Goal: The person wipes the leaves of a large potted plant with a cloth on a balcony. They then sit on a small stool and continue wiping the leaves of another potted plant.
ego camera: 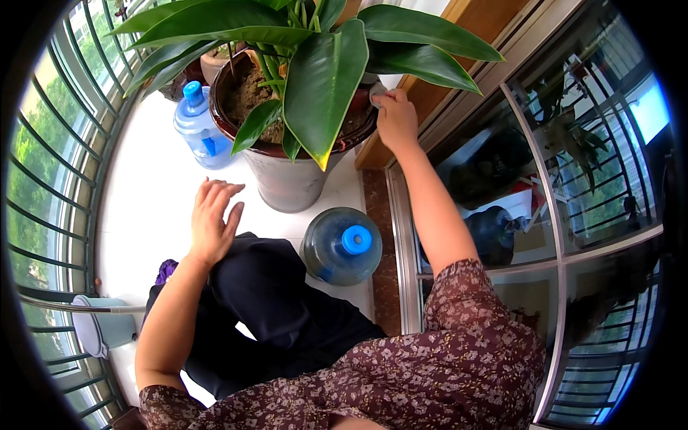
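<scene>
A large glazed ceramic plant pot [293,177] with soil and a broad-leaved green plant [325,88] stands in front of me. My right hand [396,119] is at the right side of the pot's rim, its fingers closed on a small greyish cloth or wipe [377,95] pressed near the rim. Above my raised knee, my left hand [214,217] hangs in the air, fingers apart and holding nothing. One leaf hides part of the soil and the rim.
Between my knee and the sliding glass door [486,177] stands a blue water jug [328,252]. Another jug [200,126] is left of the pot. A lidded bucket [107,325] sits by the window railing [54,215]. A wooden frame [430,102] borders the pot's right.
</scene>
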A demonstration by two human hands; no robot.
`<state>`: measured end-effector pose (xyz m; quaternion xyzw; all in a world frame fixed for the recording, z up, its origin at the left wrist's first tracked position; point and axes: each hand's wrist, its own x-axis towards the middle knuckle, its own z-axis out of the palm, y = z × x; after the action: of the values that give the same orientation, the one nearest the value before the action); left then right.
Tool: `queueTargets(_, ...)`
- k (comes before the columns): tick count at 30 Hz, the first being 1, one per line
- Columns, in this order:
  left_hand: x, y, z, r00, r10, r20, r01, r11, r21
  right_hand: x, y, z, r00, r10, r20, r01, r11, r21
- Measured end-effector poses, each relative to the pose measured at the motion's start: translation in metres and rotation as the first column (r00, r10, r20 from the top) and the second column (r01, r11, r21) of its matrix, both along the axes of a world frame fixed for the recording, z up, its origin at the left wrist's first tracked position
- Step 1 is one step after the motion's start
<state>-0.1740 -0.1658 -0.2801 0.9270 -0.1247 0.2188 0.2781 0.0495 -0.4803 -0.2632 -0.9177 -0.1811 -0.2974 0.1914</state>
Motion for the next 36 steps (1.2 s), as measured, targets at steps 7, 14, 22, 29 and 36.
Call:
queueTargets(7, 0.008, 0.006, -0.010, 0.987, -0.064, -0.145, 0.063, 0.998, -0.012, -0.090, 0.038, 0.005, 0.998, 0.017, 0.057, -0.016, 1.000, -0.023)
queueTargets(14, 0.005, 0.024, -0.006, 0.966, -0.023, -0.257, 0.025, 1.000, 0.005, -0.138, 0.075, 0.013, 0.992, 0.129, -0.003, -0.129, 0.991, 0.018)
queueTargets(22, -0.007, 0.048, -0.005, 0.974, 0.031, -0.224, -0.037, 0.999, -0.025, -0.090, 0.004, 0.012, 0.992, 0.121, 0.018, -0.115, 0.868, 0.482)
queueTargets(29, -0.010, 0.052, -0.005, 0.955, -0.009, -0.298, 0.003, 1.000, -0.022, 0.027, -0.060, 0.015, 0.947, 0.152, -0.282, 0.187, 0.451, 0.873)
queueTargets(36, -0.008, 0.052, -0.004, 0.923, -0.021, -0.384, 0.001, 0.999, -0.053, 0.107, -0.026, 0.042, 0.910, 0.284, -0.302, 0.139, 0.477, 0.868)
